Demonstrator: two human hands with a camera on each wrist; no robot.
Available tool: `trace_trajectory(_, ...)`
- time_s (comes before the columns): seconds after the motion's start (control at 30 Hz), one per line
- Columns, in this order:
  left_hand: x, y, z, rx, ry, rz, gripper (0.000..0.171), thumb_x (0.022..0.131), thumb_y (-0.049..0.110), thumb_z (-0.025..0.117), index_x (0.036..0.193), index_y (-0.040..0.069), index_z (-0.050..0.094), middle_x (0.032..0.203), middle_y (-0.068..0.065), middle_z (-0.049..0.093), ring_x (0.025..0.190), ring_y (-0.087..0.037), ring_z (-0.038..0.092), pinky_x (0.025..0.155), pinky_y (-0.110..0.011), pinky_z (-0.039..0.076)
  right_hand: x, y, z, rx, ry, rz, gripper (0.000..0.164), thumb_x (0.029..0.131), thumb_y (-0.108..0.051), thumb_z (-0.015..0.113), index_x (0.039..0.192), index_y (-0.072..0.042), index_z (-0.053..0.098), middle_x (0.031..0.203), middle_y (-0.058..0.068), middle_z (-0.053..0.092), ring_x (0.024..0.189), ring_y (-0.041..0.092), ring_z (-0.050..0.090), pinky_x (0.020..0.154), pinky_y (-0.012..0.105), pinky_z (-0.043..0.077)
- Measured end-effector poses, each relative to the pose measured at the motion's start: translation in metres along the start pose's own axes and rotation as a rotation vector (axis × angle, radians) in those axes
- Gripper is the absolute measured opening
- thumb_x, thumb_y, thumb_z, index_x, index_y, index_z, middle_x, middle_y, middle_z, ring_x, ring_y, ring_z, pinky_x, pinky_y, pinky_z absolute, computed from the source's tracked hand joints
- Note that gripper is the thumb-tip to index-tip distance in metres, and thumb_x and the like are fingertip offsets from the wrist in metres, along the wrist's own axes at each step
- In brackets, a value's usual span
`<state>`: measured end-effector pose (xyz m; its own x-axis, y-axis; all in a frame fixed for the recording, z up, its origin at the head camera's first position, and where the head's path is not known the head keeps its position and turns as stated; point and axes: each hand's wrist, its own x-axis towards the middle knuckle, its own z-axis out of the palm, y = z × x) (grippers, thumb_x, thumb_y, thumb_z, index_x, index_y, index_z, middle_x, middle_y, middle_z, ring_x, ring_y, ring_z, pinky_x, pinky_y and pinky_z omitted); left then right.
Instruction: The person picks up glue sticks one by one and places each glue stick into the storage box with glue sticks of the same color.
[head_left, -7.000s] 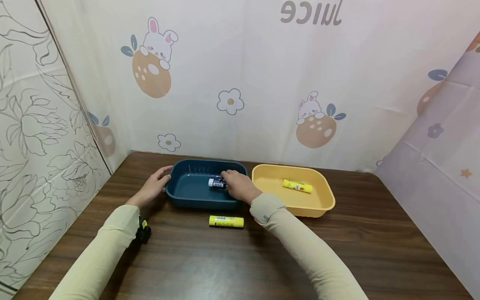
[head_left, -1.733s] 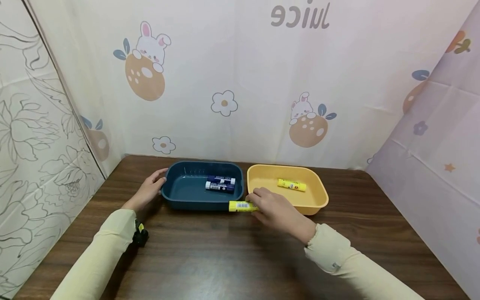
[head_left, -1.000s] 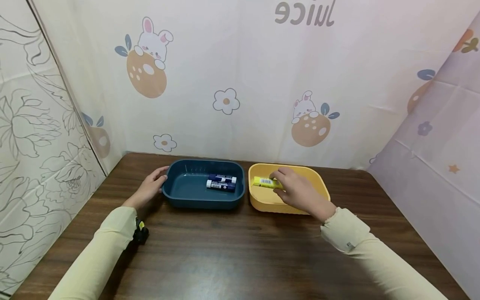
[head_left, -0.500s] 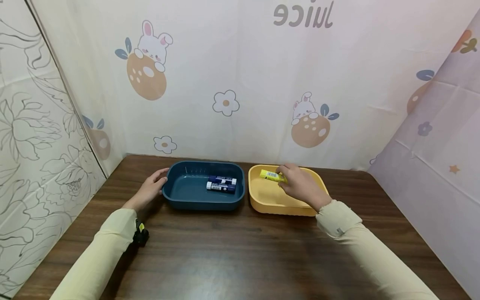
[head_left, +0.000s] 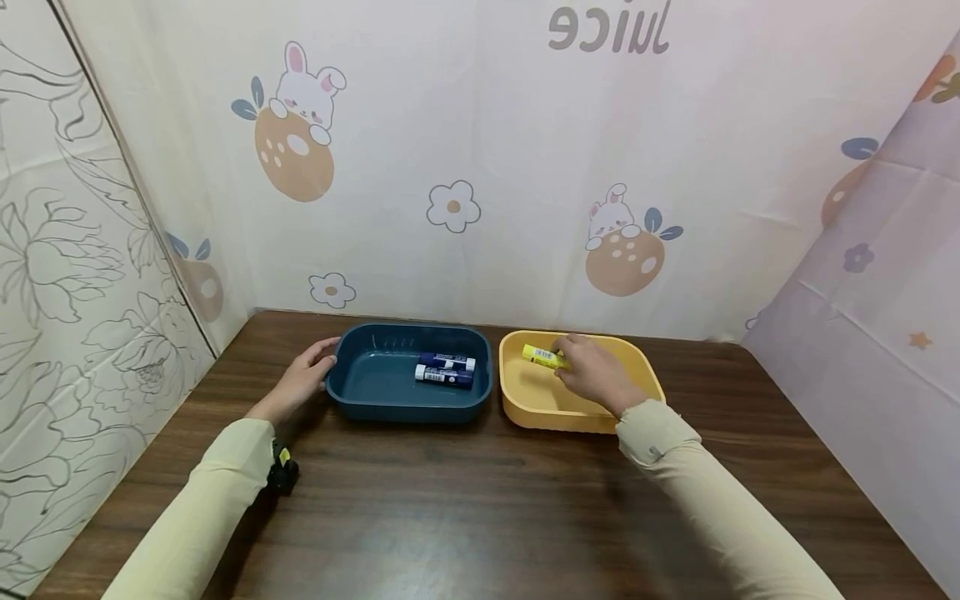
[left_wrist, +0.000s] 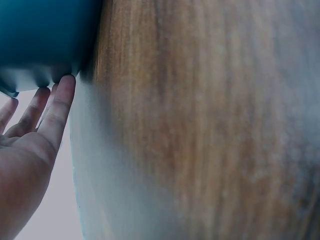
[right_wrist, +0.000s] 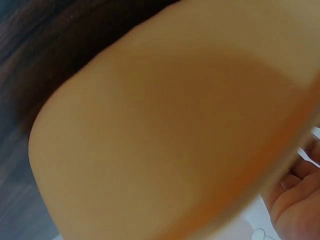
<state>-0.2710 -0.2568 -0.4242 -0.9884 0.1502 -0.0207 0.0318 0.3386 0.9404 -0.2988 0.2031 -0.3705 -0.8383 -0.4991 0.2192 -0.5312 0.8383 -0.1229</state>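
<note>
In the head view my right hand [head_left: 592, 371] reaches into the yellow tray [head_left: 558, 418], thumb and fingers gripping a yellow glue stick [head_left: 542, 357] near the tray's back left. Only the left end of that stick shows; the rest lies behind the fingers. My left hand [head_left: 302, 379] rests at the left end of the dark blue tray [head_left: 405, 412]. The left wrist view shows its fairly straight fingertips [left_wrist: 66, 85] against the tray's outer wall. Inside the blue tray, two dark blue glue sticks [head_left: 444, 376] with white caps lie side by side.
Both trays stand side by side at the back of the dark wooden table [head_left: 420, 508], close to a printed curtain [head_left: 517, 167]. A small black device [head_left: 283, 473] sits at my left wrist. The yellow tray's wall [right_wrist: 165, 125] fills most of the right wrist view.
My right hand has let go of a blue glue stick in the blue tray, picked the yellow one off the table and carried it right into the yellow tray. My left hand has stayed put.
</note>
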Motion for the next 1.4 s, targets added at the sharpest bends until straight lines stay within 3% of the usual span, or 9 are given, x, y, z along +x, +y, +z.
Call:
trace_trajectory(0.43,-0.001,0.002,0.001,0.002,0.006,0.001,0.051,0.105,0.022,0.032,0.151,0.003,0.019,0.146,-0.029,0.028,0.127,-0.044,0.037,0.096,-0.053,0.041,0.006,0.006,0.025,-0.028,-0.014,-0.034,0.029,0.076,-0.002,0.072,0.104,0.0,0.064,0.096,0.013,0.06,0.084,0.029,0.059,0.067,0.042,0.051)
trace_trajectory(0.77,-0.002,0.003,0.001,0.013,0.012,-0.002,0.051,0.105,0.022,0.032,0.151,0.003,0.019,0.145,-0.03,0.028,0.126,-0.044,0.038,0.096,-0.052,0.042,0.01,0.012,0.038,-0.022,-0.068,-0.028,0.028,0.076,-0.003,0.073,0.102,0.0,0.064,0.094,0.012,0.061,0.085,0.029,0.059,0.072,0.042,0.051)
trace_trajectory(1.4,-0.002,0.002,0.001,0.008,0.015,-0.007,0.051,0.105,0.022,0.032,0.15,0.003,0.02,0.142,-0.029,0.032,0.123,-0.042,0.041,0.095,-0.05,0.043,0.01,0.007,0.038,-0.067,-0.139,-0.009,0.03,0.082,-0.009,0.072,0.109,0.0,0.061,0.101,0.015,0.061,0.09,0.03,0.06,0.074,0.042,0.051)
